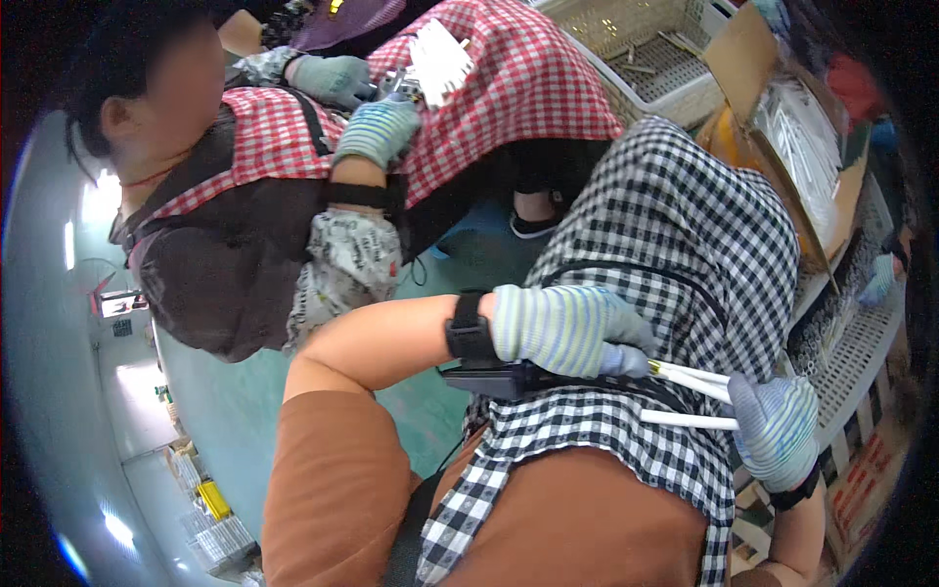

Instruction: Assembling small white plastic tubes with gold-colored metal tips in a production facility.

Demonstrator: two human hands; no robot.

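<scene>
My left hand (577, 333), in a striped knit glove, reaches across my lap with its fingers closed. Its fingertips pinch a small gold-coloured piece (654, 367) at the end of a slim white tube (699, 383). My right hand (778, 430), gloved alike, is closed around the other end of that tube and another close beside it. A separate white tube (685, 420) also sticks out from the right hand, pointing left over my black-and-white checked apron (626, 245). The ends inside the right hand are hidden.
At the left sits a co-worker with gloved hands (377, 132) and a bundle of white tubes (440, 61) on a red checked apron. A cardboard box (734, 59) with white tubes, a white crate (665, 103) and a grey perforated basket (861, 367) stand ahead and right. Another gloved hand (883, 279) shows far right.
</scene>
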